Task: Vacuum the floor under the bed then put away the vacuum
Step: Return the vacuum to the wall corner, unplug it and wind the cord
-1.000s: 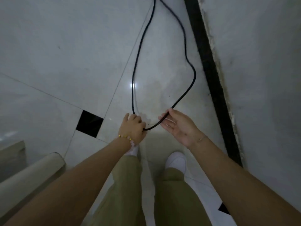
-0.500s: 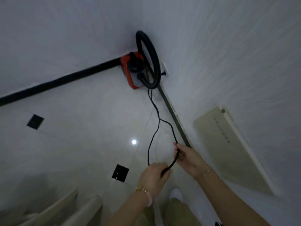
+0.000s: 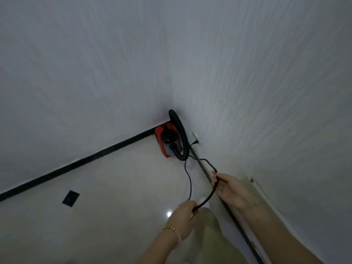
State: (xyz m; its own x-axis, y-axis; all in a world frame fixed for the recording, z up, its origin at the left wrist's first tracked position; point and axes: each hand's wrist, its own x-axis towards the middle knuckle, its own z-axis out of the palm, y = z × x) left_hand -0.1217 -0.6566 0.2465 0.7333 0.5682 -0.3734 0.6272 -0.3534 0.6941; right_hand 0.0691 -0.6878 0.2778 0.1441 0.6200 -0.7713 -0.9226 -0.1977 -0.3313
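Observation:
A red and grey vacuum (image 3: 166, 141) stands on the tiled floor in the room's corner, with its black hose (image 3: 180, 136) looped up over it. A thin black power cord (image 3: 189, 180) runs from the vacuum toward me. My left hand (image 3: 185, 212) is closed on the cord's near bend. My right hand (image 3: 227, 189) pinches the cord further along, close to the right wall. The stretch between my hands hangs as a short loop. The cord's plug (image 3: 195, 142) sits in a white wall socket (image 3: 196, 137) next to the vacuum.
White textured walls meet at the corner, with a black skirting (image 3: 85, 160) along their base. The pale floor has a small black inset tile (image 3: 70, 198). A cream panel (image 3: 266, 199) leans on the right wall beside my arm. My khaki trousers and white shoe show below.
The view has lifted from the floor at my feet to the corner with the vacuum. My hands have moved apart and drawn the cord tighter, and the loop on the floor has shrunk.

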